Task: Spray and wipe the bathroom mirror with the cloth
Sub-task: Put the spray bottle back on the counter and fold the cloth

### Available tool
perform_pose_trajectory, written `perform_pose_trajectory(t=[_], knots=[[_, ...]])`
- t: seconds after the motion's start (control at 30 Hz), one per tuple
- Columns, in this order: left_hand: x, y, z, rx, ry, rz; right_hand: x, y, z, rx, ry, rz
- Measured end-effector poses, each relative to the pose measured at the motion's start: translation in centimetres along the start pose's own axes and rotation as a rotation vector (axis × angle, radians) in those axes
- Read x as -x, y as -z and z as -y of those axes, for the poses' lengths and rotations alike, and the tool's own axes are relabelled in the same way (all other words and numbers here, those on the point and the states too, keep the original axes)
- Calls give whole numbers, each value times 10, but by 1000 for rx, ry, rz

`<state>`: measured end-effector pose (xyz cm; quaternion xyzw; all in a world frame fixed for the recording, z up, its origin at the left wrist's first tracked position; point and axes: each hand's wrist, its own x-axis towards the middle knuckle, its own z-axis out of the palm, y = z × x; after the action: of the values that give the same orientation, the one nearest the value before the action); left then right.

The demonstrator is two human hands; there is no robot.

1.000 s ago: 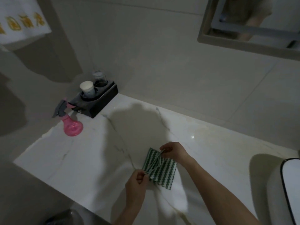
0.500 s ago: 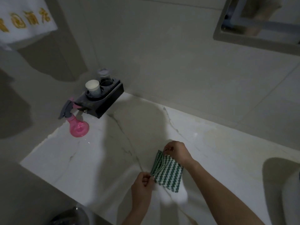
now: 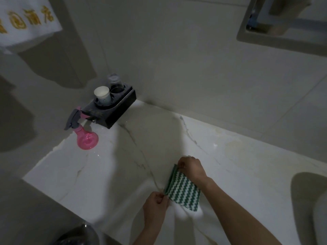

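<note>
I have the cloth, green with white zigzag stripes, folded into a flat pad on the marble tabletop, and every place below is taken from that cloth. My right hand sits at its far corner, fingers curled and pinching the stacked edges; my left hand pinches the near corner on the same left side, thumb against forefinger. I judge the two pinches are there to line up the layers, so the fold gives a compact pad that fits the palm for wiping.

The pink spray bottle stands well away to the far left of the cloth, untouched, its grey trigger head pointing left, just beside the black cup holder with a white cup and a dark tumbler in it. The mirror hangs on the wall far beyond the cloth, up and to the right, only its lower frame in view. A white towel with gold lettering hangs far up to the left.

Compared with a second ago, the loose flap my right hand was drawing over is down, the layers now lie closed and tidy, and my head has swung left, so the basin to the right is nearly out of view. Spraying is not yet begun.
</note>
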<state>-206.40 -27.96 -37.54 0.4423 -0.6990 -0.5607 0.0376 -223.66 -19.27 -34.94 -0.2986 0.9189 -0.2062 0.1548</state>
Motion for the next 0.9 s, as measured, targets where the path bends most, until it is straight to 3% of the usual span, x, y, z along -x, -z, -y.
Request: perform_pose_trajectory(t=[0.23,0.47,0.63,0.9], knots=[[-5,0,-1,-171,-210,-9,-6,-2,-1,120,-17,29],[-14,2,1,-211,-199,6,-15,-3,1,33,-67,-102],[-19,1,5,-298,-204,-18,-16,-15,0,131,-136,-53],[-24,12,8,-402,-408,16,27,-9,-24,-34,-224,-407]])
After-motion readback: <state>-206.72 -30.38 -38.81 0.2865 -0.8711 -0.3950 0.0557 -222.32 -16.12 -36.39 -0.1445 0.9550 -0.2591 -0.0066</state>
